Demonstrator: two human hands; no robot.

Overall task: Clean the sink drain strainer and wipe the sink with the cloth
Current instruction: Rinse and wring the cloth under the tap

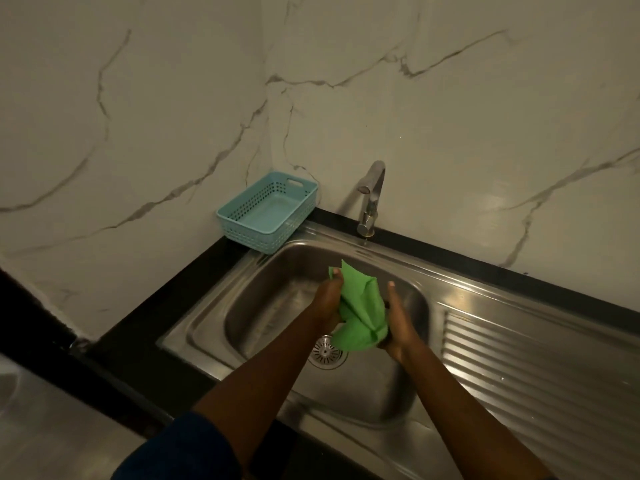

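Note:
A green cloth is bunched between both hands above the steel sink basin. My left hand grips its left side, with a corner of cloth poking up past the fingers. My right hand presses against its right side, thumb raised. The round metal drain strainer sits in the basin floor just below the cloth, partly covered by it and by my left wrist.
A tap stands at the back rim of the sink. A light blue plastic basket rests on the black counter in the corner. The ribbed draining board lies to the right. Marble-look walls rise behind.

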